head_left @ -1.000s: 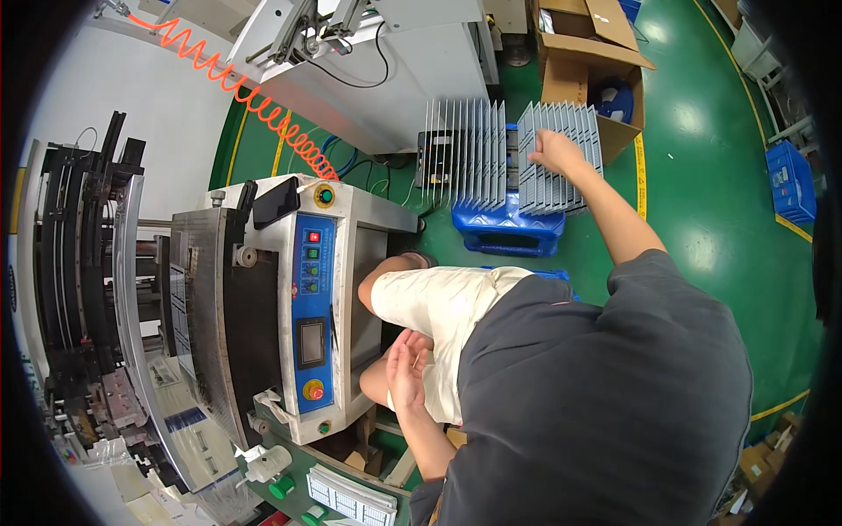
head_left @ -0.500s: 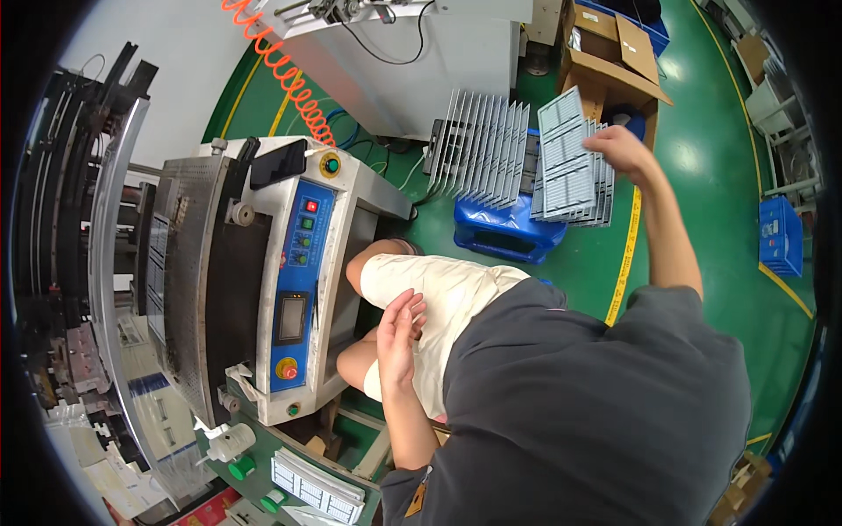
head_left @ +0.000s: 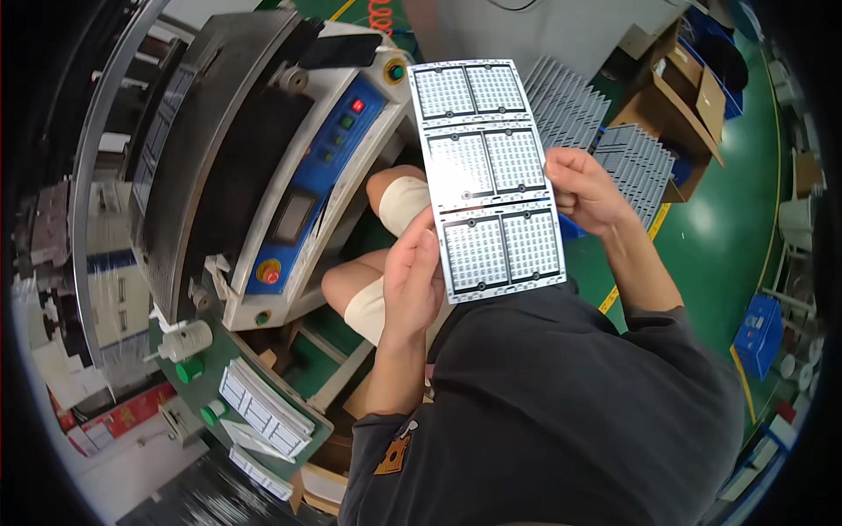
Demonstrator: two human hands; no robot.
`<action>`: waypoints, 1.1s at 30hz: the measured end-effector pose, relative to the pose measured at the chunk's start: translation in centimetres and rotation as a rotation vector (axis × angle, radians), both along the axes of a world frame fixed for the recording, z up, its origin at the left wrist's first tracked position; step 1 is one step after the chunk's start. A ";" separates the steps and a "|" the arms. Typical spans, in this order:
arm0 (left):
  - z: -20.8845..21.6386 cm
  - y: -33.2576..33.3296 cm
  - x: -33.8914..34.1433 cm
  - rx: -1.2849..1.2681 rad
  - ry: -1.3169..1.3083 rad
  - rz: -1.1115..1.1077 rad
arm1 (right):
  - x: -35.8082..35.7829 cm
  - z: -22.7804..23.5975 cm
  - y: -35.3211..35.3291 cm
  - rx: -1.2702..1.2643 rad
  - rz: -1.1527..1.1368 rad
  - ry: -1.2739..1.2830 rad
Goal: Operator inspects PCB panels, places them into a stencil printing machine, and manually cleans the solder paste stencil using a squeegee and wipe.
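Observation:
A thin white circuit board panel (head_left: pixel 491 180) is held up in front of my body, slightly bowed. Its face carries dark-framed blocks filled with rows of tiny pale squares. My left hand (head_left: pixel 414 276) grips its left edge near the bottom, thumb on the face. At the panel's right edge, about mid-height, my right hand (head_left: pixel 589 188) pinches it with curled fingers. Beyond the right hand are two rows of similar panels standing on edge, one row (head_left: pixel 566 103) farther off and another row (head_left: pixel 638 167) closer. The undersides of my fingers are hidden.
At left stands a machine with a blue control panel (head_left: pixel 329 162) and a black phone (head_left: pixel 342 51) on top. A green table holds stacked panels (head_left: pixel 263 412), a white bottle (head_left: pixel 186 340) and a green cap (head_left: pixel 189 370). A cardboard box (head_left: pixel 675 123) stands at far right.
My right hand has come from the near row of panels to my front, bringing a panel. My left hand, free before, now grips that panel too. The whole view has shifted.

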State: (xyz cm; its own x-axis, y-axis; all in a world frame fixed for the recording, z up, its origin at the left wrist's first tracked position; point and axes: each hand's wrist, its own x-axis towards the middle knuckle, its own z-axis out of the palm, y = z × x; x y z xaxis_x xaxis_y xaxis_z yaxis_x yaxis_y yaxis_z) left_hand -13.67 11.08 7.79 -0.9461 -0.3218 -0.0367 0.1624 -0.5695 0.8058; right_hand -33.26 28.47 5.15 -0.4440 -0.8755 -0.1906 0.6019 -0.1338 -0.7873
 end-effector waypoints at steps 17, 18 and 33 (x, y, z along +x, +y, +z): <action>-0.2 -2.4 3.2 -0.314 0.070 0.174 | 4.3 0.7 -2.0 0.044 0.164 0.200; -0.3 -2.6 2.8 -0.258 0.064 0.160 | 4.6 0.9 -1.7 0.045 0.164 0.163; -2.7 -3.7 0.6 0.009 -0.120 0.143 | -6.0 6.5 -3.3 -0.050 -0.145 0.406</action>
State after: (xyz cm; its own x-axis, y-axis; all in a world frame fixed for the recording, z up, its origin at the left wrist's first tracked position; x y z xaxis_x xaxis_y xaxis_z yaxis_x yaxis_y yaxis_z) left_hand -13.06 7.37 5.09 -0.8796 -0.4515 -0.1501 0.1449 -0.5547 0.8193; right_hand -39.23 25.14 11.64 -0.5932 -0.8023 0.0662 0.2166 -0.2382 -0.9468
